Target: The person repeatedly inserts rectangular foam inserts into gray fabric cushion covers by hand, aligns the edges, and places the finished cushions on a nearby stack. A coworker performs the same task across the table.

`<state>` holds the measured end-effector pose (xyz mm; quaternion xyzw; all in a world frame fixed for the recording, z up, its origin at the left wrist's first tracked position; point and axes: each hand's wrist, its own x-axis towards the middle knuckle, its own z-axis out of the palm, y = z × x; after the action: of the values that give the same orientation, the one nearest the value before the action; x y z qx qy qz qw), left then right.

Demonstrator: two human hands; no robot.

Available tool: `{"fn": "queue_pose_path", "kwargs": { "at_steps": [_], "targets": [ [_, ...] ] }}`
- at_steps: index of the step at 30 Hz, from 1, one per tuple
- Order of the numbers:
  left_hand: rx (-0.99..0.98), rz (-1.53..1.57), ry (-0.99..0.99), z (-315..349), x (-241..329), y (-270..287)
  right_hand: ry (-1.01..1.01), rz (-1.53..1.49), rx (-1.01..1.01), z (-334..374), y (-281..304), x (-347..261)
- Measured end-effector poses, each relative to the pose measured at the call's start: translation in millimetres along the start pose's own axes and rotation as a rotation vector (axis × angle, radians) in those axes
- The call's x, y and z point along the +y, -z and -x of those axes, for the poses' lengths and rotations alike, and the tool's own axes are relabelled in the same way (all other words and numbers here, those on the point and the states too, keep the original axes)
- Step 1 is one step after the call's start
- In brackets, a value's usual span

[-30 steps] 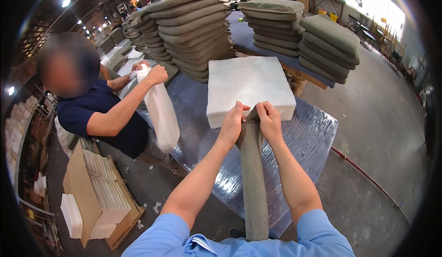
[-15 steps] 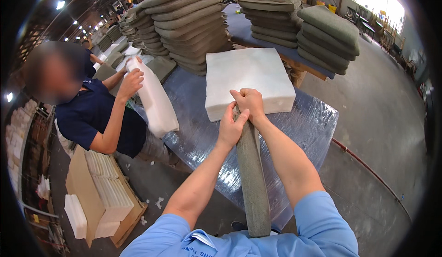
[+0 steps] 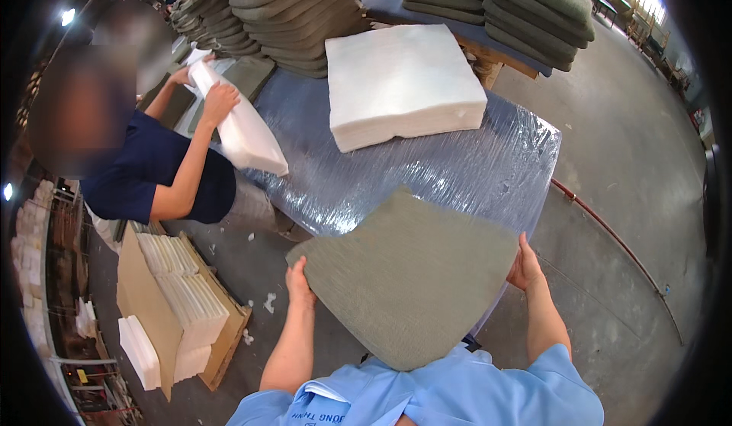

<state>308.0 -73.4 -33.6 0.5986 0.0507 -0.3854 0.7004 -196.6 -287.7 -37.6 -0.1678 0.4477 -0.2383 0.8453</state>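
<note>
A grey-green fabric cushion (image 3: 415, 281) lies broad side up between my hands, in front of my body and over the near edge of the table. My left hand (image 3: 300, 282) grips its left edge, with the thumb on top. At the right edge my right hand (image 3: 524, 266) is closed on the same cushion, its fingers partly hidden behind the fabric. Beyond it, a thick white foam-like block (image 3: 404, 83) rests on the plastic-covered table (image 3: 366, 174), apart from my hands.
On my left a co-worker in a dark shirt (image 3: 171, 159) holds a white padded piece (image 3: 248, 136). Tall stacks of grey-green cushions (image 3: 293, 14) stand at the back. White slabs and cardboard (image 3: 198, 304) sit on the floor at left. A red hose (image 3: 610, 228) crosses the floor at right.
The cushion has turned from edge-on to broad side up. My hands have parted from its far end to its left and right edges. The view has tilted downward.
</note>
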Motion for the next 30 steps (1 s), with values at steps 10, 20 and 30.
{"fn": "queue_pose_path", "kwargs": {
  "at_steps": [10,20,30],
  "targets": [
    [-0.05,0.357,0.447,32.1,-138.8,39.7,0.362,0.104,0.156,-23.0,-132.1,-86.7],
    [-0.34,-0.505,0.072,21.4,-67.3,-39.5,1.021,0.379,-0.088,133.2,-263.3,-80.2],
    [-0.586,-0.414,-0.181,-11.7,17.5,-159.4,1.453,1.044,-0.149,151.4,-210.3,116.5]
  ]
}}
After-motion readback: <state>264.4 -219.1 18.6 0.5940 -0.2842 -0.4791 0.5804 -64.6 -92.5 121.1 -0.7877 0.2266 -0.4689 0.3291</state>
